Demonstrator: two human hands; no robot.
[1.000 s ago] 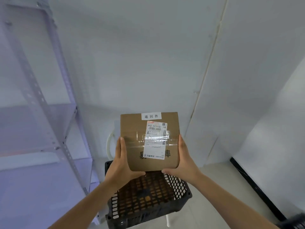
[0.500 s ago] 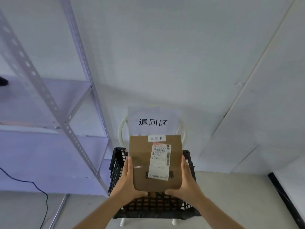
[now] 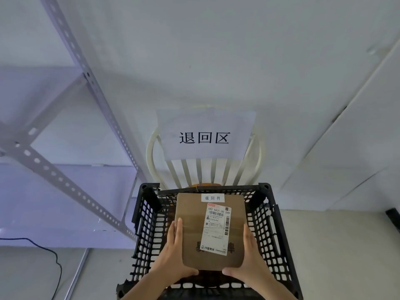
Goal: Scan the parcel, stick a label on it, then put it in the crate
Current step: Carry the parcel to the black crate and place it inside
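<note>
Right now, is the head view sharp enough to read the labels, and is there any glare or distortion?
Head view: soft, even light, no glare; the parcel and its small white label are sharp, the shipping label's fine print too small; wide-angle bends the shelf upright; slight blur at the right edge.

A: Can you read the shipping label point(image 3: 217, 229)?
B: Only its top code; the small print is too fine.
A: The crate point(image 3: 268, 230)?
B: Its near rim runs off the bottom edge, and the parcel point(image 3: 192, 234) hides its floor.
A: The chair point(image 3: 207, 169)?
B: A paper sign point(image 3: 205, 135) covers its upper back.
</note>
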